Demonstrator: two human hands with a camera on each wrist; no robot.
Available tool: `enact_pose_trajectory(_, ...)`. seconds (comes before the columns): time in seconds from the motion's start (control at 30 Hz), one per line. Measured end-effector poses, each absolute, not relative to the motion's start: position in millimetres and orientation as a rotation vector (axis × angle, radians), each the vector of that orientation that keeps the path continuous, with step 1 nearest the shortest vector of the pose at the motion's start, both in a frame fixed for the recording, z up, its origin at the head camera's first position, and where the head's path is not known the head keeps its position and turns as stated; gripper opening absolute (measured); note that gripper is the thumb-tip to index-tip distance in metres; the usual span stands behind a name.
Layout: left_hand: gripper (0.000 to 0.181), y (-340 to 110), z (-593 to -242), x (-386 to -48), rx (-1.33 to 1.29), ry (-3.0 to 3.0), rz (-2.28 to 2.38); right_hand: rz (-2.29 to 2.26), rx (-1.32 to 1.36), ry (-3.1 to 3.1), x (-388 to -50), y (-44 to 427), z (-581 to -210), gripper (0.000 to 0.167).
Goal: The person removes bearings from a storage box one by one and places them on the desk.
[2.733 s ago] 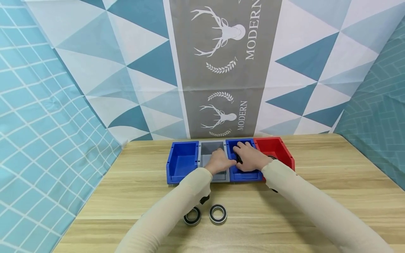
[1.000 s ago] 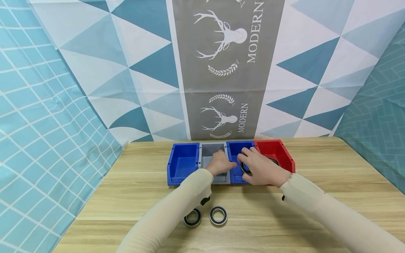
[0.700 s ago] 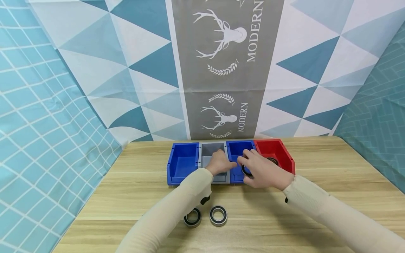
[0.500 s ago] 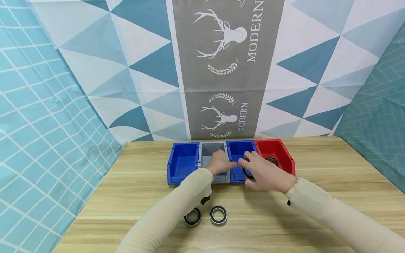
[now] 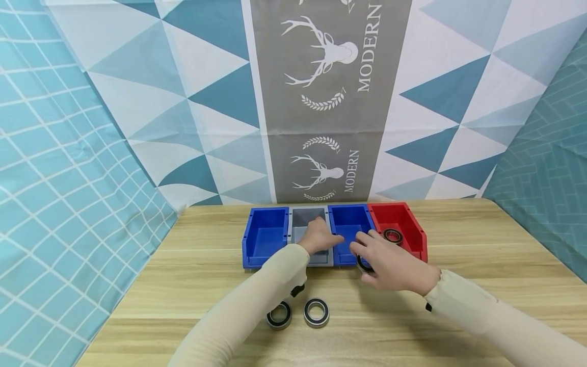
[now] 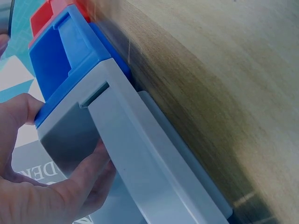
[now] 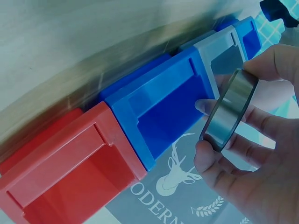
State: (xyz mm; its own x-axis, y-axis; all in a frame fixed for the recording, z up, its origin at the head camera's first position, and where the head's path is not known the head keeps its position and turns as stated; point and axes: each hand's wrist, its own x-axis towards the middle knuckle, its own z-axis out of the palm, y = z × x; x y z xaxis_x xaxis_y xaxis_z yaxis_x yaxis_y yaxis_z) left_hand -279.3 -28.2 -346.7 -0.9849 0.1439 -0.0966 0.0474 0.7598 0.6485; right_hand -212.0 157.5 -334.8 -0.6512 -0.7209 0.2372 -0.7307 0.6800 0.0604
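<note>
My right hand [image 5: 396,262] pinches a black-and-silver ring-shaped bearing [image 7: 231,111] by its rim, in front of the right-hand blue bin [image 5: 349,224]. My left hand [image 5: 317,236] grips the divider between the grey bin [image 6: 140,154] and that blue bin, its thumb on the blue side and its fingers inside the grey one. Another bearing [image 5: 393,236] lies in the red bin [image 5: 408,224]. Two more bearings lie on the table, one [image 5: 316,313] near the middle and one [image 5: 278,315] partly behind the left sleeve.
A further blue bin [image 5: 267,234] stands at the left end of the joined row. The row rests on the wooden table [image 5: 197,255], with a patterned cloth [image 5: 215,102] behind it and tiled cloths at both sides. A black object [image 5: 297,290] shows beside the left sleeve.
My right hand has drawn back out of the right-hand blue bin, toward the front right, with a bearing in its fingers. The bearing in the red bin is more exposed. My left hand has stayed in place.
</note>
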Motion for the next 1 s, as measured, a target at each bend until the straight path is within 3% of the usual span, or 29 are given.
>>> enact_pose_trajectory(0.27, 0.045, -28.6, -343.4, -276.4, 0.177, 2.797, 1.065, 0.063, 1.175, -2.675, -201.4, 162.5, -335.3, 0.038)
enact_pose_trajectory(0.83, 0.044, -29.1, -347.1, -279.7, 0.163, 2.776, 1.093, 0.085, 1.188, -2.725, -184.4, 164.2, -341.4, 0.034)
enact_pose_trajectory(1.0, 0.044, -29.1, -346.4, -279.5, 0.164, 2.769, 1.096, 0.092, 1.195, -2.789, -182.0, 165.0, -342.0, 0.039)
